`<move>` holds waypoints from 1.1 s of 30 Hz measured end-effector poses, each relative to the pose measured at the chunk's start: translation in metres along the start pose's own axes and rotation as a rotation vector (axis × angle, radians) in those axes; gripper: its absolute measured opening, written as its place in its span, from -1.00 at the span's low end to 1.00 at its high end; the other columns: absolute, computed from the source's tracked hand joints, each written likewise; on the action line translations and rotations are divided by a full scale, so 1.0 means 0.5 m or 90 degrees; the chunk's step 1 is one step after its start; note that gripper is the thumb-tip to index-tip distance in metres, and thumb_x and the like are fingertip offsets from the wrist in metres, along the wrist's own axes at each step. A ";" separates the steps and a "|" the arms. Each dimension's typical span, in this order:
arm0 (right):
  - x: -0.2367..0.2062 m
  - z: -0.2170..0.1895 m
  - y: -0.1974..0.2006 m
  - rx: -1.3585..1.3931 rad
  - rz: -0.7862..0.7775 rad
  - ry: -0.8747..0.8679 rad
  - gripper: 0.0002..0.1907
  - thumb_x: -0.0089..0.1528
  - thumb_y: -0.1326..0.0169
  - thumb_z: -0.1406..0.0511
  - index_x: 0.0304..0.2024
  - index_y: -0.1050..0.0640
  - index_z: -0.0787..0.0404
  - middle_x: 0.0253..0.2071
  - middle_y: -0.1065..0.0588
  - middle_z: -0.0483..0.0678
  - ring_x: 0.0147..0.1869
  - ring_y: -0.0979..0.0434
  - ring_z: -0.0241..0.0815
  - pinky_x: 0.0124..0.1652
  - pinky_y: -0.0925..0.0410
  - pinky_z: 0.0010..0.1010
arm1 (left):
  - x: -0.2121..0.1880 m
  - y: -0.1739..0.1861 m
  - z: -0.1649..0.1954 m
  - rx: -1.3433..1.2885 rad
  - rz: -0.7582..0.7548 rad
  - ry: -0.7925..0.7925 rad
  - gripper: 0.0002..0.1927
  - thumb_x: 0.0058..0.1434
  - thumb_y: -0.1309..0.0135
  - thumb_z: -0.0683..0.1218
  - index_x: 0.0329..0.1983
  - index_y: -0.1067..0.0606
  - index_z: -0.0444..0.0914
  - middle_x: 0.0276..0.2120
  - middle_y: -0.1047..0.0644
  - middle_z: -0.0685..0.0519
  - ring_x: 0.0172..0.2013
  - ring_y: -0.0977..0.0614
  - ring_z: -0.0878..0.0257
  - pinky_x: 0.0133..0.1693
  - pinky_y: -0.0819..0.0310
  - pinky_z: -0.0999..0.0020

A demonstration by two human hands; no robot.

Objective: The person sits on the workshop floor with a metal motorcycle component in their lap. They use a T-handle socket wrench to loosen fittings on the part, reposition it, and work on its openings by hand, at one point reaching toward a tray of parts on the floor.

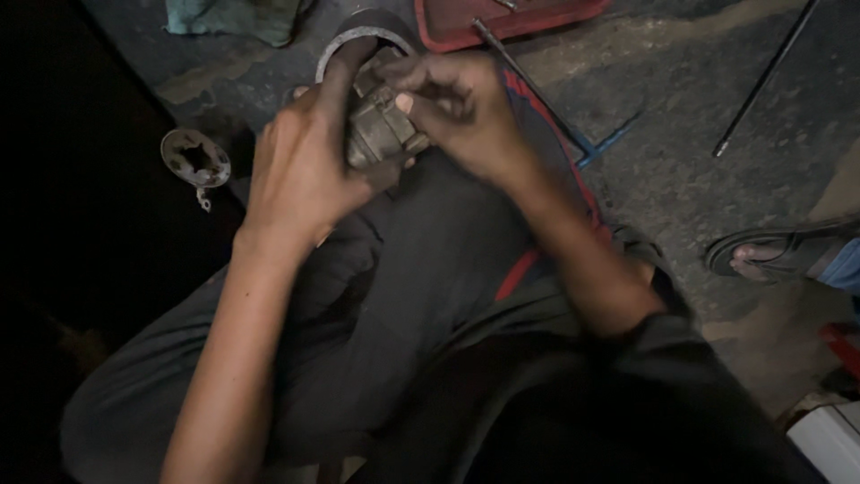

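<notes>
Both hands work on one small grimy metal part (381, 130), held above the person's lap in front of the knees. The left hand (300, 170) is wrapped around its left side and underside, thumb laid over the top; the right hand (461, 112) is closed to a narrow pinch on its upper edge, fingertips (403, 76) bent down onto it. What the pinch grips is too dark to tell. In my judgement, the work goes best with the left hand steady as a clamp and the right making small, controlled moves, the part kept over the lap so nothing drops. The floor (681, 134) is rough, stained concrete, poorly lit. On it lie a toothed metal disc (194, 159) to the left, a dark ring (363, 40) just beyond the hands, a red tray (502, 18), a green cloth (233, 18) and a thin rod (761, 81). Another person's sandalled foot (779, 251) stands at the right.
</notes>
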State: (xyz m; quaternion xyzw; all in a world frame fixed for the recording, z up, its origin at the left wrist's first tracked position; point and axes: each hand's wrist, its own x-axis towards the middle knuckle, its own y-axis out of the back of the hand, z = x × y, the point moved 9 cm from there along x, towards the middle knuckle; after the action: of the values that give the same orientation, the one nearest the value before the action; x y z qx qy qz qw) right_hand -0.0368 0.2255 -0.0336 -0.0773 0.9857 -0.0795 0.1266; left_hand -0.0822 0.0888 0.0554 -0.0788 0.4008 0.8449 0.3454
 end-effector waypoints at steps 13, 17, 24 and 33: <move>0.068 0.030 0.020 -0.051 -0.132 -0.032 -0.81 0.43 -0.32 0.40 -0.20 -0.52 0.26 -0.38 -0.48 -0.17 -0.42 -0.42 -0.44 -0.42 -0.26 -0.56 | -0.007 -0.013 -0.023 0.031 0.046 -0.040 0.11 -0.11 -0.43 -0.04 0.52 -0.15 -0.13 -0.11 -0.62 -0.23 -0.16 -0.67 -0.19 -0.06 -0.54 -0.07; 0.075 0.044 0.010 0.031 -0.120 -0.026 -0.76 0.48 -0.28 0.40 -0.18 -0.45 0.21 -0.32 -0.44 -0.20 -0.30 -0.41 -0.45 -0.32 -0.30 -0.55 | -0.008 -0.012 -0.023 0.015 0.066 -0.061 0.14 -0.09 -0.44 -0.03 0.55 -0.11 -0.14 -0.09 -0.62 -0.23 -0.12 -0.67 -0.18 -0.04 -0.56 -0.06; 0.062 0.045 0.023 0.038 -0.130 -0.164 -0.77 0.33 -0.31 0.35 -0.17 -0.45 0.13 -0.30 -0.42 -0.26 -0.33 -0.37 -0.47 -0.38 -0.26 -0.57 | -0.003 -0.019 -0.033 0.044 0.051 -0.025 0.17 -0.15 -0.47 0.02 0.51 -0.11 -0.12 -0.11 -0.63 -0.21 -0.15 -0.67 -0.21 -0.05 -0.49 -0.17; 0.074 0.057 0.027 0.047 -0.075 -0.246 -0.76 0.30 -0.26 0.36 -0.22 -0.40 0.11 -0.35 -0.42 -0.23 -0.40 -0.34 -0.44 -0.46 -0.21 -0.57 | 0.004 -0.014 -0.041 0.027 0.019 0.017 0.14 -0.10 -0.43 0.10 0.52 -0.08 -0.08 -0.06 -0.61 -0.22 -0.07 -0.63 -0.24 0.00 -0.40 -0.31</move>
State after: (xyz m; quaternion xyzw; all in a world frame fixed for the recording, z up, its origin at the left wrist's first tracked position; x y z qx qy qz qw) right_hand -0.0665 0.2282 -0.0720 -0.1440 0.9334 -0.1066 0.3110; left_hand -0.0822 0.0781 0.0364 -0.0768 0.4246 0.8400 0.3289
